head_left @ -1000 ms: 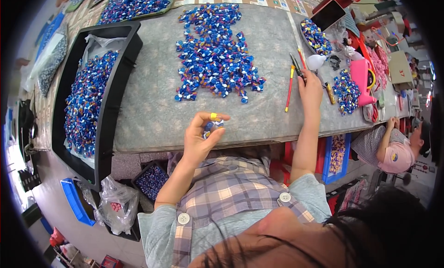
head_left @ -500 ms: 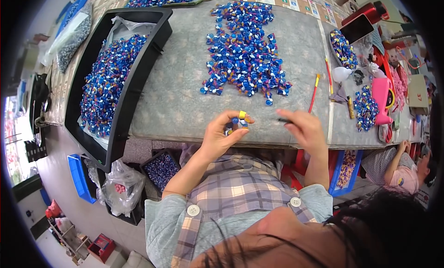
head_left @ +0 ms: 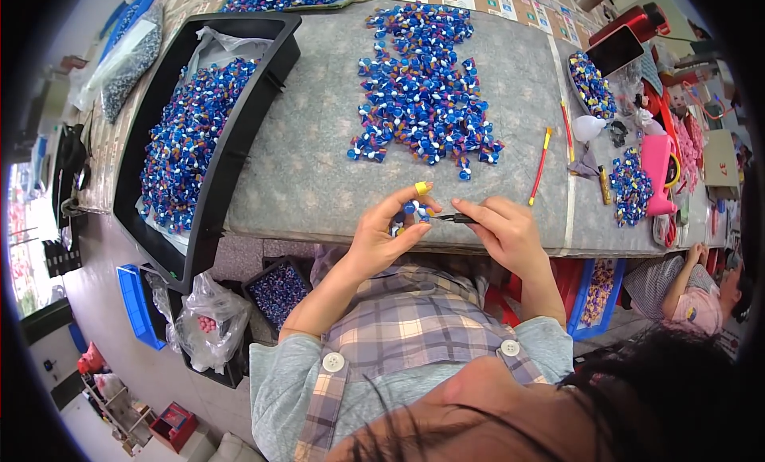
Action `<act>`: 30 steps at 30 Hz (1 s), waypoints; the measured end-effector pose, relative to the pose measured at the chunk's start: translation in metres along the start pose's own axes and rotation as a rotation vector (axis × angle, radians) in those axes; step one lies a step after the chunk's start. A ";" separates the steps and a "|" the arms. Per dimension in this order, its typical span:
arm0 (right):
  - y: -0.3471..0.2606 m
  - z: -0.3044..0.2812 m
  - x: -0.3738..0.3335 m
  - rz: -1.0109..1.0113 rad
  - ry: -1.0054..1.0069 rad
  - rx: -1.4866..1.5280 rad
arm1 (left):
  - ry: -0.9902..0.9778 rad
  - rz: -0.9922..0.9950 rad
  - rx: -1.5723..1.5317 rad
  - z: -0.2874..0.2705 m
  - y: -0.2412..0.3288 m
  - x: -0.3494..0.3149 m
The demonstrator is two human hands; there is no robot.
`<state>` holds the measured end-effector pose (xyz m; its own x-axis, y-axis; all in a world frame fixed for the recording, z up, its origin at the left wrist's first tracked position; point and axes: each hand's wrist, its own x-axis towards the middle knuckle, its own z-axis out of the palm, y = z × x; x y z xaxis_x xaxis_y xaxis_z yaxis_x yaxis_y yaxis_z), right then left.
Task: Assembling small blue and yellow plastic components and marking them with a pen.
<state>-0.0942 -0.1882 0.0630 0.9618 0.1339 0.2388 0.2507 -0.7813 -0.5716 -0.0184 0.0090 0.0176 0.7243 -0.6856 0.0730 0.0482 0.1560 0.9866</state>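
My left hand (head_left: 377, 232) is closed on a few small blue-and-white plastic pieces (head_left: 417, 211), pinched between thumb and fingers above the table's near edge. Yellow tape (head_left: 423, 188) wraps one of its fingertips. In my right hand (head_left: 512, 232) is a slim black tool (head_left: 457, 219) with a thin tip; its exact kind is too small to tell. The tip points left and meets, or nearly meets, the held pieces. Beyond both hands, a broad pile of similar blue, white and amber pieces (head_left: 430, 95) lies on the grey table covering (head_left: 311, 143).
A black tray (head_left: 239, 151) full of the same pieces stands at the left. On the right lie red-and-yellow sticks (head_left: 540, 165), a white bulb (head_left: 588, 127), a small heap of pieces (head_left: 629, 189) and a pink tool (head_left: 657, 173). Another person (head_left: 692, 290) sits at far right.
My right hand has moved left, bringing the black tool's tip to the pieces in my left hand. The left hand has barely shifted.
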 end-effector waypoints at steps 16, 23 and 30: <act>-0.004 0.000 0.002 -0.032 -0.018 -0.103 | 0.005 0.116 0.158 0.000 -0.002 0.000; -0.001 0.009 -0.003 -0.071 0.097 -0.180 | 0.057 0.008 0.135 0.003 0.005 0.000; -0.004 0.020 -0.007 -0.065 0.225 -0.164 | 0.063 -0.030 -0.018 0.005 0.005 0.000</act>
<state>-0.0998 -0.1742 0.0477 0.8912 0.0629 0.4491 0.2722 -0.8663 -0.4188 -0.0213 0.0066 0.0230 0.7640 -0.6443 0.0336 0.0823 0.1490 0.9854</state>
